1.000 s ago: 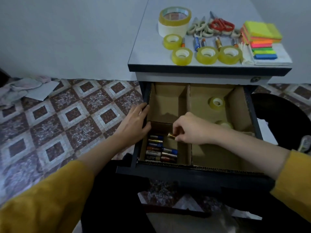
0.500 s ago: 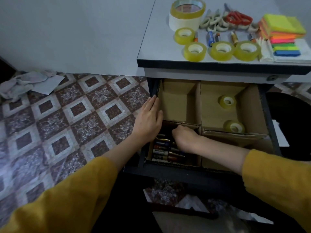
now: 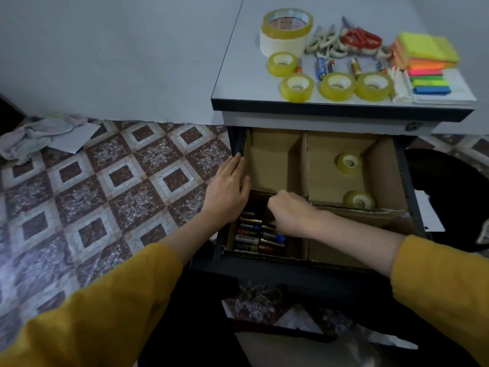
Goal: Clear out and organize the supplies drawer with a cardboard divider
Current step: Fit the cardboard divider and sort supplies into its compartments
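The dark drawer [image 3: 291,270] is pulled out and lined with a cardboard divider [image 3: 304,165]. Several batteries [image 3: 251,237] lie stacked in its front left compartment. My right hand [image 3: 289,211] reaches down into that compartment just behind them. Its fingers are curled in a pinch and their tips are hidden under the hand. My left hand [image 3: 227,189] rests flat with straight fingers on the drawer's left wall. Two small yellow tape rolls [image 3: 348,162] lie in the rear right compartment. The rear left compartment holds nothing.
On the cabinet top [image 3: 243,83] sit a large tape roll [image 3: 285,30], several small tape rolls [image 3: 297,86], loose batteries [image 3: 321,67], red-handled scissors [image 3: 362,39] and stacked sticky notes [image 3: 423,54]. Cloth and paper [image 3: 45,133] lie on the patterned tile floor at far left.
My right hand, which pinched a gold battery above the compartment, has dropped down into it. My left hand has flattened against the drawer's left wall. The view has moved closer.
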